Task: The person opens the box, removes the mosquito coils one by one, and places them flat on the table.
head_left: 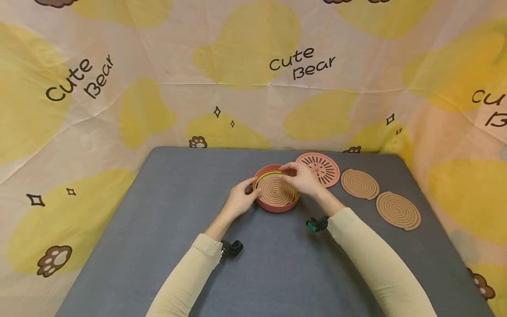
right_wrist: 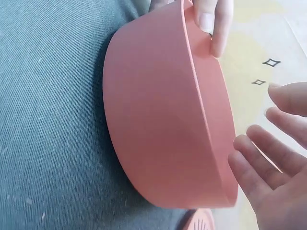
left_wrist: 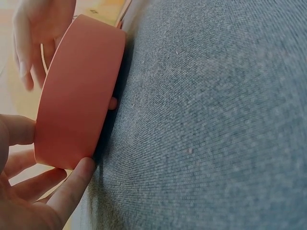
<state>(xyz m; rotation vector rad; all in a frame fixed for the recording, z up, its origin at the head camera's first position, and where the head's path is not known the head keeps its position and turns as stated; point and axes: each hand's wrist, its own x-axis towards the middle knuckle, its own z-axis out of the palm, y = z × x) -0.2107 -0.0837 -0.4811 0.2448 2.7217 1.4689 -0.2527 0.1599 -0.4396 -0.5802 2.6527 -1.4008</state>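
Observation:
A round pink mosquito coil box (head_left: 277, 209) stands on the grey table with a brown spiral mosquito coil (head_left: 276, 191) inside it. A yellow-green ring (head_left: 264, 175) shows along the inner edge. My left hand (head_left: 240, 199) grips the left side of the box. In the right wrist view some left fingers (right_wrist: 206, 19) reach inside the wall; in the left wrist view others press its outside. Above the far right rim is my right hand (head_left: 303, 178), its fingers loosely bent. The right wrist view shows nothing between those fingers (right_wrist: 268, 163).
Behind the box, to the right, lies a pink slotted lid (head_left: 332, 172). Two more mosquito coils lie farther right, one nearer the lid (head_left: 359, 184) and another closer to the table's right edge (head_left: 398, 211). A printed cloth (head_left: 245, 53) hangs around the table (head_left: 178, 185).

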